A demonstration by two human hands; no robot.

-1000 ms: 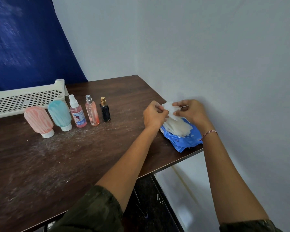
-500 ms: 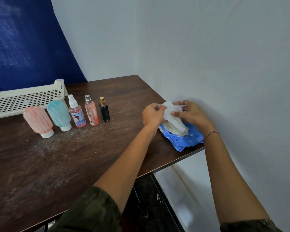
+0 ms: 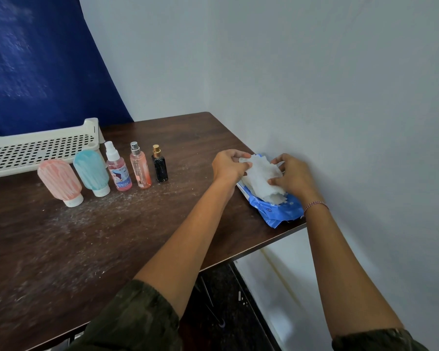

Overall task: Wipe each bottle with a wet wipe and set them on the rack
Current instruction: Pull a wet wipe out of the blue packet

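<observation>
Loosely crumpled white wet wipe point(image 3: 260, 177) above blue pack point(image 3: 274, 211)

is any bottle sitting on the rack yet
No, the five bottles all stand in a row on the table, in front of the rack.

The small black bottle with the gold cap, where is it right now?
In the head view, the black bottle stands at the right end of the bottle row on the table, beside the peach spray bottle, left of the left hand.

Bottles point(image 3: 123, 171) before rack point(image 3: 36, 150), table point(image 3: 86, 249).
</observation>
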